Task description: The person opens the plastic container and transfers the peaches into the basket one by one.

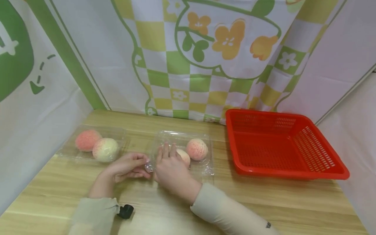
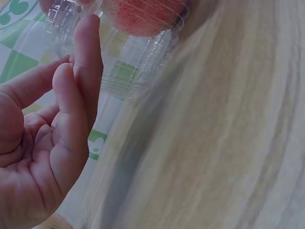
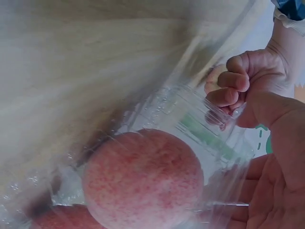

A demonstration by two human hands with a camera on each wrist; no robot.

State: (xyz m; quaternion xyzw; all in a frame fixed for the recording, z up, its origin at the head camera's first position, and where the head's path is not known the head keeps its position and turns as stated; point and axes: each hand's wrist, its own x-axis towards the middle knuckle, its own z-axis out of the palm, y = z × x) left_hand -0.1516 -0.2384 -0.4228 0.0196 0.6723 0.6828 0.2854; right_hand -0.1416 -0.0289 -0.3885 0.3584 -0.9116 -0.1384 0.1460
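Observation:
Two pink-and-cream peaches, one a blushed peach and one a paler peach, lie in a clear plastic tray at mid-table. My right hand rests on the tray's left part with its fingers extended, partly covering the paler peach. At the tray's left edge, my left hand pinches crumpled clear plastic film between thumb and fingers. The right wrist view shows a speckled peach close up under shiny, creased plastic. In the left wrist view a reddish peach sits behind creased film.
Left of the hands lies another clear plastic tray with a pink peach and a yellowish peach. A red plastic basket stands at the right. A patterned curtain hangs behind the wooden table.

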